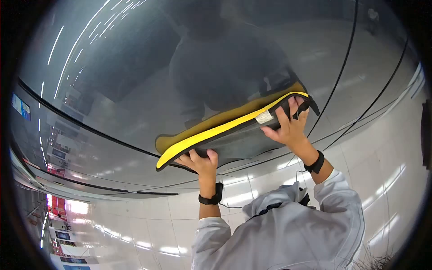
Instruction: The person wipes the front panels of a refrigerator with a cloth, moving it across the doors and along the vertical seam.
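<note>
A long, flexible pad [234, 142], black with a yellow band along its far edge and a small white label, lies against a glossy dark car panel [135, 85]. My left hand [201, 163] grips its left end; some fingertips are hidden at the pad's edge. Toward the other end, my right hand [290, 126] presses its fingers onto the black face beside the label and holds the pad's right end. A black flap sticks out past that end. The panel's shiny surface mirrors the yellow band.
Dark seams cross the car body on the left and right. Behind and below is a pale tiled floor [148, 225] with light reflections. Black wrist bands sit on both wrists, with thin cables running from them. Display boards stand far left.
</note>
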Available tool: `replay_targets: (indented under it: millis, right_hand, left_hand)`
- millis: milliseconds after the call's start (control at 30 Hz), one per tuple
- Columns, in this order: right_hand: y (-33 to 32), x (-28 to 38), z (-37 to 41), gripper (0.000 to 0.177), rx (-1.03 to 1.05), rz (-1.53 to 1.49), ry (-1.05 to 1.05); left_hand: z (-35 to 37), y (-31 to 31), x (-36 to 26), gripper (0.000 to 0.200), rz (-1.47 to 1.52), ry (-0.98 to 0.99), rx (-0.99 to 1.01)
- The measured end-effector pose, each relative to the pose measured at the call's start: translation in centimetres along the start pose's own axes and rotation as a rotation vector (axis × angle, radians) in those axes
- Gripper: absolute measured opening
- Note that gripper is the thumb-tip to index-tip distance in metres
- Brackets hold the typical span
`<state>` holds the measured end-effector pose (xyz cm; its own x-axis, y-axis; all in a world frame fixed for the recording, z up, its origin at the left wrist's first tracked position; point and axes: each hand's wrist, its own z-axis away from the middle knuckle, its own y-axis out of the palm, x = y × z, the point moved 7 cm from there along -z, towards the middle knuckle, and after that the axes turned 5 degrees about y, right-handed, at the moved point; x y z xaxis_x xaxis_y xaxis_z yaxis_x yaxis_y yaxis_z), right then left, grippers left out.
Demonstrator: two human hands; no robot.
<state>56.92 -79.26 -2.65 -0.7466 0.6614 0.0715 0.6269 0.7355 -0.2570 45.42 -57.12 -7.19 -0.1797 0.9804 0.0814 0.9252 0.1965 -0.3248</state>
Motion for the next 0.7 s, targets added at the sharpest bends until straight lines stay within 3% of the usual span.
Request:
replay_targets:
  millis: [133, 267, 333, 400, 433, 600, 700]
  right_hand:
    - [-0.5, -0.5, -0.1, 0.071, 0.032, -0.070, 0.057]
    - [-1.8, -0.4, -0.5, 0.067, -0.009, -0.156, 0.109]
    - [-2.3, 0.5, 0.2, 0.049, -0.096, -0.241, 0.094]
    - [-2.0, 1.5, 0.1, 0.039, -0.151, -0.411, -0.086]
    - [-1.3, 1.5, 0.4, 0.035, -0.104, -0.399, 0.002]
    - [-0.3, 2.4, -0.7, 0.034, -0.024, -0.309, 0.030]
    - [1.1, 2.6, 0.2, 0.045, 0.045, -0.104, 0.038]
  left_hand:
    - [-2.2, -1.2, -2.5, 0.053, 0.069, -0.087, -0.009]
    - [-3.0, -0.4, -4.5, 0.032, 0.079, 0.012, 0.079]
    - [-4.0, -0.6, -5.7, 0.033, 0.067, 0.145, 0.008]
    - [-5.1, -0.4, -6.6, 0.037, 0.060, 0.144, 0.052]
    - [-5.6, -0.6, -6.5, 0.036, 0.083, 0.114, 0.067]
    - [-5.9, -0.2, -6.5, 0.047, 0.103, 0.098, 0.050]
    - [-6.0, 0.1, -6.6, 0.054, 0.031, 0.129, 0.032]
